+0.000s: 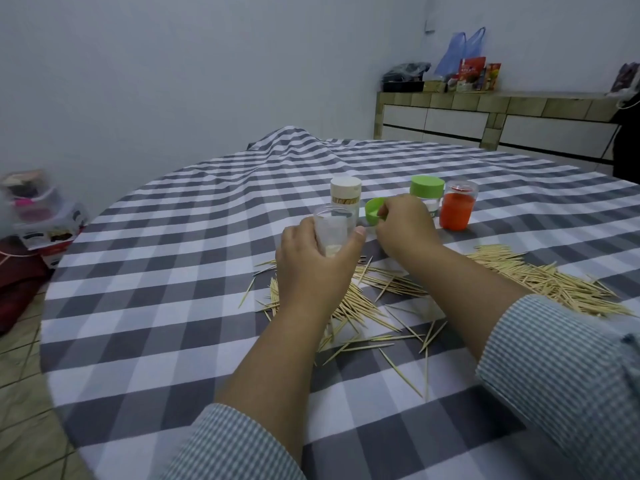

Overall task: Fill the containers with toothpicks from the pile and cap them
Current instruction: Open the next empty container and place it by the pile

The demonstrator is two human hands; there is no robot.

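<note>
Clear plastic, and seemingly bare of toothpicks apart from something pale at its bottom: that is the jar [334, 233] the left hand [311, 261] grips around its side, thumb on the near-right wall and fingers wrapped behind, holding it upright above the near edge of the toothpick pile [381, 299] on the checked counter [173, 271]. The right hand [405, 230] pinches a green cap [375, 211] just to the right of the jar's mouth, its open side turned toward the jar. Judging from this, the step in hand is either taking the cap away or bringing it on (the picture alone does not settle which), and since the jar looks unfilled, the sensible course is to set the cap down close by, hollow side up, within easy reach and clear of the pile. To fill well, keep the jar steady in the left hand, tip its mouth slightly toward the right, gather a small bundle of toothpicks lined up the same way, and drop them in lengthwise so none jam crosswise at the rim. Behind stand a white-capped jar [346, 199] already showing toothpicks, a green-capped jar [427, 195] and an orange jar [457, 209], well away from the working space.
</note>
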